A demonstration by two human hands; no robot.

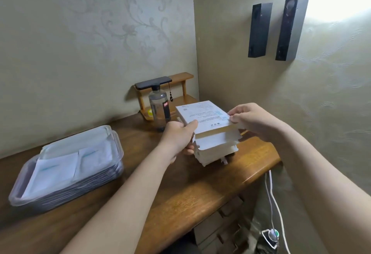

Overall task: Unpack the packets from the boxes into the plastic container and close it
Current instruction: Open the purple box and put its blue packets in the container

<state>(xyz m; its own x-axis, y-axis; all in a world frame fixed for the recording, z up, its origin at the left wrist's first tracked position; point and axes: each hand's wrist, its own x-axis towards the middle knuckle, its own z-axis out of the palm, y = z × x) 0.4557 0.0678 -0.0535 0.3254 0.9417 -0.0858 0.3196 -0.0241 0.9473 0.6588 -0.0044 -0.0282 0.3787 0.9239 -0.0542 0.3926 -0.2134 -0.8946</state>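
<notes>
On wooden desk (180, 193) by papered corner, left hand (177, 135), right hand (248, 118) gripping white box (204, 116)

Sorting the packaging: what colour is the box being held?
White with small printed text, the box shows best in the head view.

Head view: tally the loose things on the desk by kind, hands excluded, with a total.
White boxes: 2, one held above another
Plastic container with packets: 1
Clear bottle: 1
Wooden rack: 1
Dark phone on the rack: 1
Total: 6
</notes>
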